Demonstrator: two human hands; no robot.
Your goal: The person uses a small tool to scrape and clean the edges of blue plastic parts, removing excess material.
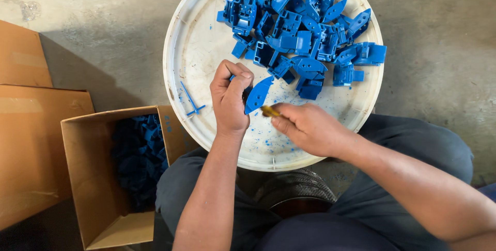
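My left hand grips a blue plastic part with a pointed, fin-like shape, held over the near side of a round white tray. My right hand holds a small yellow-handled tool whose tip touches the lower edge of that part. A heap of similar blue plastic parts fills the far half of the tray. A thin blue cross-shaped offcut lies on the tray left of my left hand, and blue shavings speckle the tray surface.
An open cardboard box holding blue parts stands at my left knee. Closed cardboard boxes sit further left. The tray rests on a dark round object between my legs, on a concrete floor.
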